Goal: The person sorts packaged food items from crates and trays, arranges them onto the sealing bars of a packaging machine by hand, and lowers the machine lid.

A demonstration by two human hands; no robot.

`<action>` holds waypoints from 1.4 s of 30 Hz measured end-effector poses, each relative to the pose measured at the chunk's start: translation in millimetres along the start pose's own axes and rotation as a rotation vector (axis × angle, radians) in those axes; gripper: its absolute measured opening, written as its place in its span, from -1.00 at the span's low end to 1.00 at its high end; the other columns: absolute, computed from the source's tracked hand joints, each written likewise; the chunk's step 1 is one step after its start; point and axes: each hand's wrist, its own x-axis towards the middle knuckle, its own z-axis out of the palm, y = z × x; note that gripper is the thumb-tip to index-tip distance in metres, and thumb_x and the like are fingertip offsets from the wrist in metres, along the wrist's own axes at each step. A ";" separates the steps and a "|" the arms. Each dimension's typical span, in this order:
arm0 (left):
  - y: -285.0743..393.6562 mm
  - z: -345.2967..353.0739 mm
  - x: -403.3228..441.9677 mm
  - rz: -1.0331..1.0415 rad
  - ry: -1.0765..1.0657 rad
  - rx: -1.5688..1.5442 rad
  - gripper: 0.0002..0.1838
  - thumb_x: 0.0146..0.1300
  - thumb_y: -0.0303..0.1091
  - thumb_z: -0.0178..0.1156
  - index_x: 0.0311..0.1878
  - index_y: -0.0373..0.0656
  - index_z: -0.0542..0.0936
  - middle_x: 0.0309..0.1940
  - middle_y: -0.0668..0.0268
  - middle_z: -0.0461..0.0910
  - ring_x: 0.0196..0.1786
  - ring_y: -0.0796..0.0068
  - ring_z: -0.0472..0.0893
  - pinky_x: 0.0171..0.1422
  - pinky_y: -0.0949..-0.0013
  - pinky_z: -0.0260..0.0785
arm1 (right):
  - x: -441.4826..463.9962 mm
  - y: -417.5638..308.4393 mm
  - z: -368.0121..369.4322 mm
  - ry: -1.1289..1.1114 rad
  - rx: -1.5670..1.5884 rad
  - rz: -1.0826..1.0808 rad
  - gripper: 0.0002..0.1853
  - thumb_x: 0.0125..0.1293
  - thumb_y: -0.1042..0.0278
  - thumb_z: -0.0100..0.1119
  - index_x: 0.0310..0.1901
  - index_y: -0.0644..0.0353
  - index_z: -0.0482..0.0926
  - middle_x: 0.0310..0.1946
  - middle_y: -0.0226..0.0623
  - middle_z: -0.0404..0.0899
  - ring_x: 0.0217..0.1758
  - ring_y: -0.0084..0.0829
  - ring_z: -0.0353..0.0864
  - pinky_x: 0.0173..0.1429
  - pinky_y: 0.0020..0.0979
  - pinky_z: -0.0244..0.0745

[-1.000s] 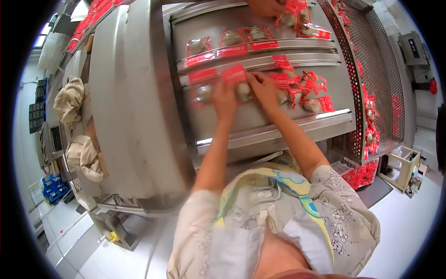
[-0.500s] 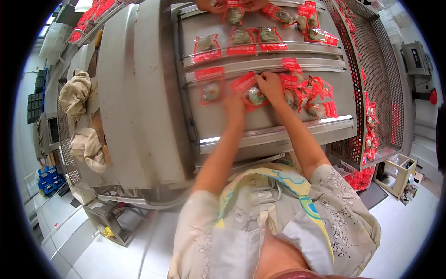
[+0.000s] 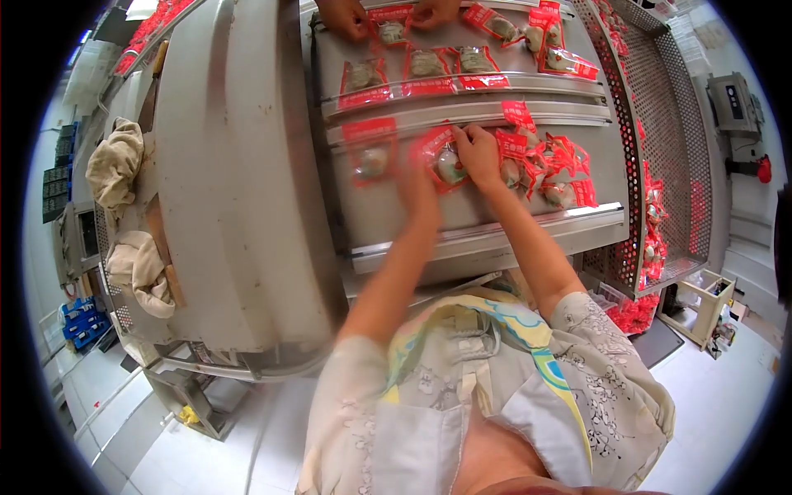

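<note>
A clear food pouch with red printed ends (image 3: 450, 167) lies on the metal machine bed between my hands, something pale and rounded inside it. My right hand (image 3: 480, 153) pinches its upper right edge with thumb and fingers. At the pouch's left side is my left hand (image 3: 418, 183), smeared by motion, so its fingers cannot be made out. Further left, another red-topped pouch (image 3: 371, 161) lies flat, its top on the metal sealing bar (image 3: 342, 134). To the right of my right hand is a loose pile of similar filled pouches (image 3: 549, 169).
Across the bed, a co-worker's hands (image 3: 351, 18) hold a pouch (image 3: 391, 29) beside a row of flat pouches (image 3: 429, 68). A perforated metal trough (image 3: 676, 148) with red packs stands right. Left are a big metal cover (image 3: 239, 165) and cloths (image 3: 115, 165).
The co-worker's hands have shifted left with their pouch, lowering it toward the row. My right hand keeps its pinch while my left hand stays blurred beside the pouch. The view has shifted slightly.
</note>
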 end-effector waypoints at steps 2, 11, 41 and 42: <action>-20.6 -6.7 33.2 0.097 -0.073 0.209 -0.69 0.28 -0.28 0.10 -0.01 -0.28 0.47 -0.23 0.32 0.60 -0.26 0.48 0.55 -0.16 0.34 0.42 | 2.6 7.0 0.7 0.072 -0.009 -0.038 -0.69 0.32 0.23 0.16 -0.42 0.36 0.55 -0.71 -0.33 0.47 -0.74 -0.52 0.48 -0.66 -0.45 0.32; 25.3 11.2 -52.7 1.201 -0.087 0.979 -0.34 0.03 -0.48 0.28 0.27 -0.21 0.34 0.24 0.03 0.34 0.39 0.00 0.19 0.43 -0.03 0.02 | 4.2 21.7 -10.9 0.105 -0.187 -0.224 -0.80 0.23 0.33 0.18 -0.31 0.33 0.57 -0.33 -0.02 0.57 -0.22 -0.08 0.60 -0.15 -0.17 0.47; 11.9 3.5 -85.7 0.017 -0.629 0.456 -0.71 0.38 -0.14 0.09 -0.17 -0.21 0.54 -0.43 0.30 0.60 -0.50 0.60 0.55 -0.40 0.50 0.42 | -32.9 -72.2 -87.3 0.000 -0.877 -0.720 -0.83 0.06 0.28 0.26 -0.32 0.13 0.57 -0.28 -0.32 0.55 -0.09 -0.21 0.52 0.01 -0.21 0.36; 12.1 6.3 -88.9 -0.062 -0.625 0.414 -0.65 0.38 -0.06 0.07 -0.19 -0.20 0.53 -0.46 0.32 0.59 -0.53 0.60 0.54 -0.45 0.51 0.39 | -29.5 -65.2 -87.9 -0.081 -0.904 -0.632 -0.84 0.06 0.31 0.26 -0.33 0.13 0.57 -0.29 -0.31 0.55 -0.11 -0.21 0.53 0.01 -0.19 0.35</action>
